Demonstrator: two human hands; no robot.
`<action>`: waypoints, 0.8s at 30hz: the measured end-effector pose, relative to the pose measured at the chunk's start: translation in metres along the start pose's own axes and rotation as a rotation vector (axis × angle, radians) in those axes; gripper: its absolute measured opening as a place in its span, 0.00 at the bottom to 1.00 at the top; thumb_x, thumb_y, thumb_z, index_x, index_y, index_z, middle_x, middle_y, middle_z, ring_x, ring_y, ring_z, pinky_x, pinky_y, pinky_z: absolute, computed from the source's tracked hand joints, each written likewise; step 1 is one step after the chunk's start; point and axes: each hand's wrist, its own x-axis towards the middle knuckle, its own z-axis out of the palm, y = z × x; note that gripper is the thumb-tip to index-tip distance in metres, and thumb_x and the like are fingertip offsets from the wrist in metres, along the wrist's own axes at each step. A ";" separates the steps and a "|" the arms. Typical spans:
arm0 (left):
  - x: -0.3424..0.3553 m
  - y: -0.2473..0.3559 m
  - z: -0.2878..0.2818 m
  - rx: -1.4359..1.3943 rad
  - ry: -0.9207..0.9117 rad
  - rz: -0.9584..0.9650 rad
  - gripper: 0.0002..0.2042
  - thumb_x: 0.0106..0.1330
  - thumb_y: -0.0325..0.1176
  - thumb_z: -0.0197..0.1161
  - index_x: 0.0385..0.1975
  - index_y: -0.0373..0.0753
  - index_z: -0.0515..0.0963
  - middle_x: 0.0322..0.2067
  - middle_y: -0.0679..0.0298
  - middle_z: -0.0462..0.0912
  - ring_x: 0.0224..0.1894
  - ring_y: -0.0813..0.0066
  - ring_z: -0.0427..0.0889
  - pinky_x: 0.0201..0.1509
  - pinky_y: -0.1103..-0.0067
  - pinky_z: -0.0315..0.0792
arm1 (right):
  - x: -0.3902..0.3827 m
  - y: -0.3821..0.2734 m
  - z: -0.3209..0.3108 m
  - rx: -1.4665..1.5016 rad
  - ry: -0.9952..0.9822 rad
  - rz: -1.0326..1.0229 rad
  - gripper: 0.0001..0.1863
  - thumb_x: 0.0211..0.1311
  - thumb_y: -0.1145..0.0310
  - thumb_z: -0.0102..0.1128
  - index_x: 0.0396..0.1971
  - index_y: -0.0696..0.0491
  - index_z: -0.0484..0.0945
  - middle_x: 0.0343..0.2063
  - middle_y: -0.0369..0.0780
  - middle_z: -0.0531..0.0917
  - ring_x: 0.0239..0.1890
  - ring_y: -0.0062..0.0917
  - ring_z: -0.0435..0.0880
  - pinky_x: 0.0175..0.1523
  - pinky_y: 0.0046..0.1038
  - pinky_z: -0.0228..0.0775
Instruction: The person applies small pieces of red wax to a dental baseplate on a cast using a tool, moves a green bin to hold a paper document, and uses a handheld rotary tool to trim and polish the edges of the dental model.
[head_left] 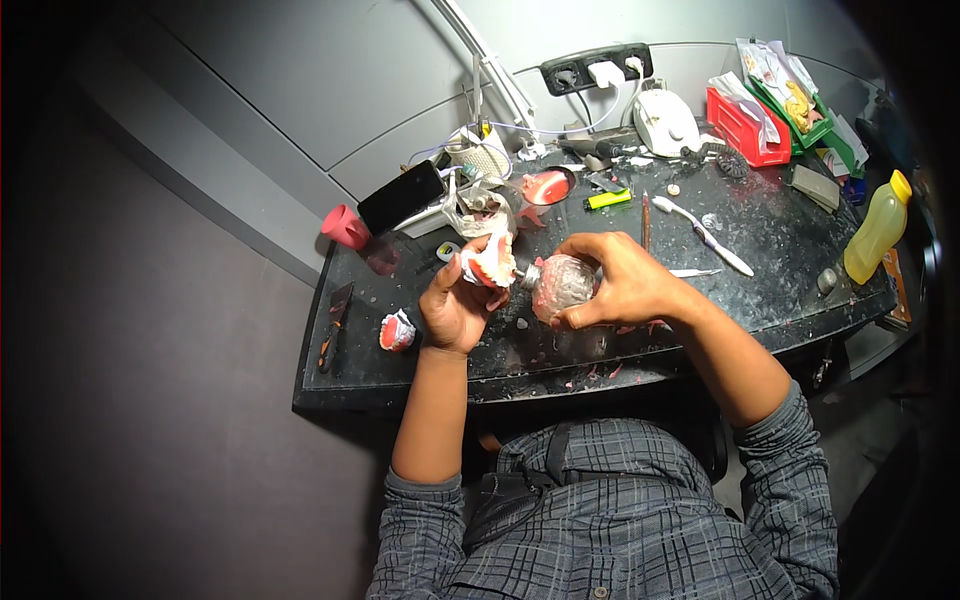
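In my left hand point(452, 318) is a dental model point(490, 262) with pale teeth and red-pink wax, gripped between thumb and fingers. My right hand point(635, 282) wraps around a rounded glass spirit lamp point(566, 288) smeared with pink wax. The lamp is tipped sideways, and its metal neck point(530, 276) points left, close to the model's right side. Whether a flame burns there I cannot tell. Another red and white dental piece point(397, 331) lies on the black worktop point(450, 372), left of my left wrist.
At the left lie a knife point(332, 335), a pink cup point(346, 228) and a propped phone point(401, 198). Behind my hands stand a dental articulator point(478, 212) and a bowl of red wax point(547, 186). Rightward are a white toothbrush point(705, 236), a red bin point(748, 128) and a yellow bottle point(877, 230).
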 end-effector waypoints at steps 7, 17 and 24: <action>0.000 0.000 -0.001 0.019 0.002 -0.001 0.36 0.64 0.55 0.60 0.61 0.27 0.67 0.49 0.55 0.80 0.41 0.72 0.80 0.33 0.79 0.68 | 0.001 0.000 0.001 -0.005 0.001 -0.016 0.34 0.33 0.58 0.76 0.41 0.66 0.81 0.36 0.53 0.86 0.41 0.40 0.88 0.49 0.34 0.78; 0.000 0.001 0.000 0.035 0.000 -0.012 0.37 0.64 0.55 0.60 0.60 0.27 0.67 0.47 0.56 0.80 0.41 0.71 0.80 0.34 0.79 0.69 | 0.000 0.001 0.000 -0.040 -0.004 -0.012 0.35 0.33 0.56 0.77 0.41 0.66 0.81 0.36 0.53 0.86 0.40 0.40 0.88 0.49 0.34 0.78; 0.000 0.001 0.002 0.023 0.008 -0.006 0.36 0.64 0.55 0.60 0.60 0.27 0.68 0.48 0.56 0.80 0.41 0.71 0.80 0.34 0.79 0.69 | -0.001 -0.001 -0.001 -0.015 -0.031 0.020 0.34 0.33 0.59 0.77 0.42 0.65 0.80 0.36 0.51 0.86 0.41 0.35 0.87 0.51 0.33 0.76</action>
